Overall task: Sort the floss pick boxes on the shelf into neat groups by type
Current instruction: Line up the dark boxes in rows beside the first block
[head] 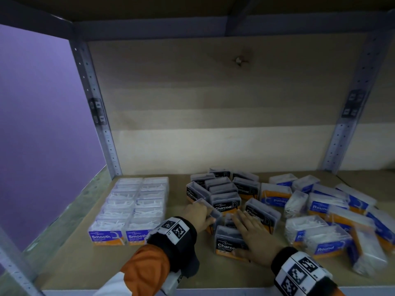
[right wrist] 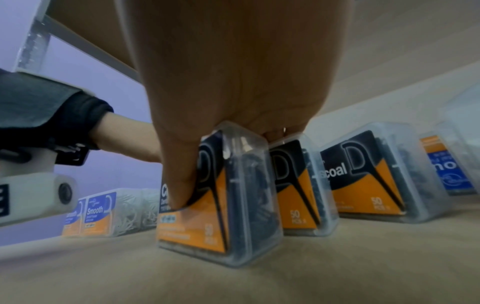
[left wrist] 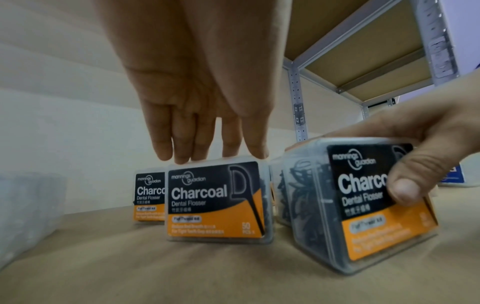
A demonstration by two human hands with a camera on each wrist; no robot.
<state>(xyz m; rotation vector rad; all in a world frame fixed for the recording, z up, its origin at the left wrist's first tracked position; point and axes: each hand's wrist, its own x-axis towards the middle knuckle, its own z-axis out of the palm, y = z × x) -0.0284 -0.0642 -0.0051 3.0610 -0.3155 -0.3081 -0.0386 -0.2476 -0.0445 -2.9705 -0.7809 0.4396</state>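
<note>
On the wooden shelf board (head: 70, 261), front centre — one Charcoal floss pick box (head: 227, 242), clear plastic case packed with dark picks, black-and-orange label facing the viewer, standing on the board. Right hand (head: 256, 236) lies over its top: thumb pressed down the label face, fingers reaching across the lid toward the back, so the box is clasped between them. The right wrist view shows this box turned at an angle to its neighbours.

Just left and behind, a second Charcoal box (left wrist: 218, 200), upright, label forward. Left hand (head: 197, 214) reaches over it with fingers straight and together, fingertips (left wrist: 182, 158) touching the lid's top edge; nothing is clasped.

Behind both, a loose cluster of further Charcoal boxes (head: 218, 186), some upright, some tilted, some lying against each other, labels facing various ways.

Left part of the board — Smooth boxes (head: 130, 208), clear cases of white picks with blue-and-orange labels, set in two tidy rows running front to back, touching side by side.

Right part — Round boxes (head: 327, 210), white picks, blue-and-orange labels, jumbled in a heap; several on their sides, one label upside down.

Both wrists carry bands with black-and-white square markers (head: 175, 228); orange sleeve (head: 147, 272) on the left arm.
</note>
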